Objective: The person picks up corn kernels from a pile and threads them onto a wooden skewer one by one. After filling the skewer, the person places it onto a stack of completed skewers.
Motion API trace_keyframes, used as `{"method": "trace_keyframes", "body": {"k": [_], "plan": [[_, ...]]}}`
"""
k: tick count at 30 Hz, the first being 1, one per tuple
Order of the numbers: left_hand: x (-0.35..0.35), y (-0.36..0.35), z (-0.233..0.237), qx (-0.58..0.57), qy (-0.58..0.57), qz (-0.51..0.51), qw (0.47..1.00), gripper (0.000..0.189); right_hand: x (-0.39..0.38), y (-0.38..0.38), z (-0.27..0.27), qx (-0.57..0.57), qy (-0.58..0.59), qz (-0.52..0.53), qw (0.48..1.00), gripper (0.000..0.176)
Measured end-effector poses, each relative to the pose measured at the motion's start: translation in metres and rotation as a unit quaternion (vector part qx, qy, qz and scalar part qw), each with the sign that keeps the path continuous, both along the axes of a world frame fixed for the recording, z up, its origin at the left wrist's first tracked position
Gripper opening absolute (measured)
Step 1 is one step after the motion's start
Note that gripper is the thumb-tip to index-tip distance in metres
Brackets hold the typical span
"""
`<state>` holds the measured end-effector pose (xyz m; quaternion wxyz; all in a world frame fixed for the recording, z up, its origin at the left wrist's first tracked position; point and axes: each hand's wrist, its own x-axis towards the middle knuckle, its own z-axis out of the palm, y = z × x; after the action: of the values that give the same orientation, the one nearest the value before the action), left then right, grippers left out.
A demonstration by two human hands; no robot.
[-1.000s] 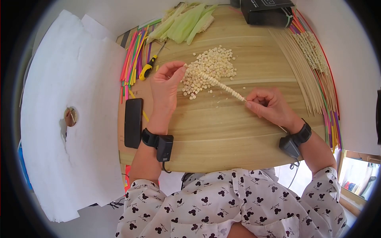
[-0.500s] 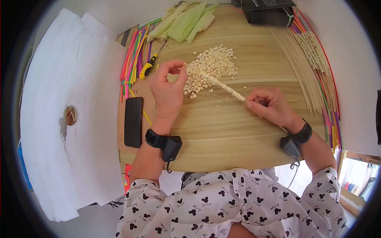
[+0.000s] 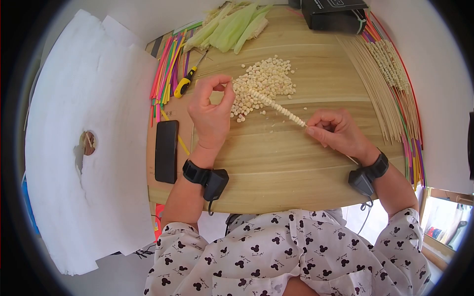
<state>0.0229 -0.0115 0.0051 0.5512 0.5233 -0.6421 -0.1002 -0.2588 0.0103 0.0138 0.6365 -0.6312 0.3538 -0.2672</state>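
threading is helped if the thin, pale, wood-coloured stick strung with cream kernels (image 3: 279, 107), slanted by the loose kernel heap (image 3: 270, 78), is pinched steadily, as by the right hand (image 3: 338, 132), and aligned with the left hand (image 3: 211, 111), curled at its tip, whose grip cannot be told.

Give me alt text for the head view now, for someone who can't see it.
A person's right hand pinches a kernel-threaded stick, with the left hand at its far end. Loose kernels are piled on a wooden table; a phone and screwdriver lie on the left, thin bare sticks on the right.
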Motion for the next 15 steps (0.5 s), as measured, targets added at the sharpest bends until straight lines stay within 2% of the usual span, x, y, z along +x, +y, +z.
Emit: {"method": "trace_keyframes", "body": {"k": [6, 9, 11, 15], "plan": [[-0.002, 0.000, -0.002, 0.000, 0.033, -0.009, 0.999, 0.014, 0.000, 0.000, 0.001, -0.001, 0.001, -0.003, 1.000, 0.010], [-0.004, 0.000, 0.000, 0.015, 0.087, -0.031, 0.996, 0.012, 0.000, 0.000, 0.000, -0.003, -0.005, -0.011, 1.000, 0.010], [-0.007, 0.002, 0.007, 0.096, 0.267, -0.052, 0.957, 0.012, 0.000, 0.000, 0.000, -0.004, -0.010, -0.017, 1.000, 0.010], [0.000, -0.004, -0.001, 0.113, 0.302, -0.072, 0.944, 0.014, 0.000, -0.001, -0.001, -0.008, -0.009, -0.016, 1.000, 0.009]]}}
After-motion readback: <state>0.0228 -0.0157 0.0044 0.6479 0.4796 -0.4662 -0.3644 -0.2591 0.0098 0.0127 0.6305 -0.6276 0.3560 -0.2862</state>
